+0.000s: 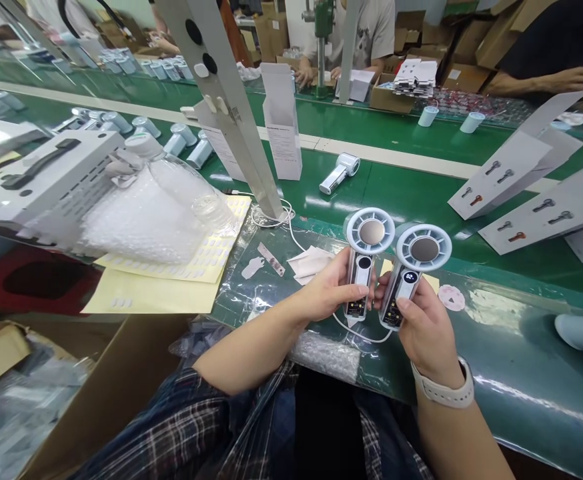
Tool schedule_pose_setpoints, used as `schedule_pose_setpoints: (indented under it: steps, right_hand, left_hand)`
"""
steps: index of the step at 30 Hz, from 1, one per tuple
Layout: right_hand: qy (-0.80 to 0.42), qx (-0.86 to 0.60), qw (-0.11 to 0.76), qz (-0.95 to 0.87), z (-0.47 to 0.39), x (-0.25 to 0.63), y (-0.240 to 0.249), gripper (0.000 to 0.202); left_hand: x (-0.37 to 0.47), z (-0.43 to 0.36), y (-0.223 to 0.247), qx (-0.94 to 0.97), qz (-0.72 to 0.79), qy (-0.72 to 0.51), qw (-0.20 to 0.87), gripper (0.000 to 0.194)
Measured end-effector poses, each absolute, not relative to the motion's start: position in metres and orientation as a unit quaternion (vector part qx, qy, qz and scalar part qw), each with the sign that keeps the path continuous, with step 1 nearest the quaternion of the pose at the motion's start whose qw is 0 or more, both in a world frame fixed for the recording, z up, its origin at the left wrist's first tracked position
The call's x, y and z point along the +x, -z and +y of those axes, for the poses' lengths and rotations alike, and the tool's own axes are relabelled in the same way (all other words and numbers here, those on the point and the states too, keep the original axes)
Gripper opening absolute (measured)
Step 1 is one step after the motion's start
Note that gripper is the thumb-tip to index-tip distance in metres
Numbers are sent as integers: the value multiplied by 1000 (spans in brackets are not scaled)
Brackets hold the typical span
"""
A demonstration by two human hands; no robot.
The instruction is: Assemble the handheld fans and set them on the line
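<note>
A: Where are the 2 fans?
B: Held upright side by side above the near edge of the bench. The left fan and the right fan have their round heads up; I can't tell whether the rims touch.

A: And the grip?
B: The left hand is closed around the left fan's handle, thumb lying across its front. The right hand wraps the right fan's handle the same way, thumb pressed to its face. A pale watch circles that wrist.

A: Are the displays lit?
B: The right fan's is, and it seems to read 82. The left fan's round display looks dark.

A: Any cable?
B: A white cable curves below the handles and meets the right fan's base.

A: What else is about?
B: A third fan lies on the green surface beyond, near an open white box standing upright. Left of the hands, yellow sheets lie partly under a bubble-wrap bag.
</note>
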State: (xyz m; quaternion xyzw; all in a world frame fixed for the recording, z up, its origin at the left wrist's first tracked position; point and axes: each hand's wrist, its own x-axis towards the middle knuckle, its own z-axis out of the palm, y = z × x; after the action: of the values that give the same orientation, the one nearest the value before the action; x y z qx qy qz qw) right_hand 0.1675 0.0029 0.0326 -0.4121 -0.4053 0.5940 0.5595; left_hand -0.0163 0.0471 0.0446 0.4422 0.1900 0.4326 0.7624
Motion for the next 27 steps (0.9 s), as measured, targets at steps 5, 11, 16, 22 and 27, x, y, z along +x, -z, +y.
schedule_pose_setpoints:
  steps: [5, 11, 16, 22, 27]
  right_hand:
    - [-602, -401, 564, -400, 2, 169, -34, 34]
    - [-587, -406, 564, -415, 3, 169, -34, 28]
    - [-578, -422, 565, -410, 1, 167, -38, 26]
    - [-578, -422, 566, -409, 1, 163, -37, 25]
    - [-595, -433, 568, -369, 7, 166, -30, 29]
  left_hand:
    - [-16, 46, -47, 422, 198, -437, 769, 51]
    - [-14, 48, -42, 434, 233, -446, 748, 52]
    - [-16, 50, -42, 442, 251, -458, 730, 51]
    - [-17, 51, -43, 490, 242, -439, 713, 51]
    - [-12, 50, -36, 479, 211, -429, 736, 57]
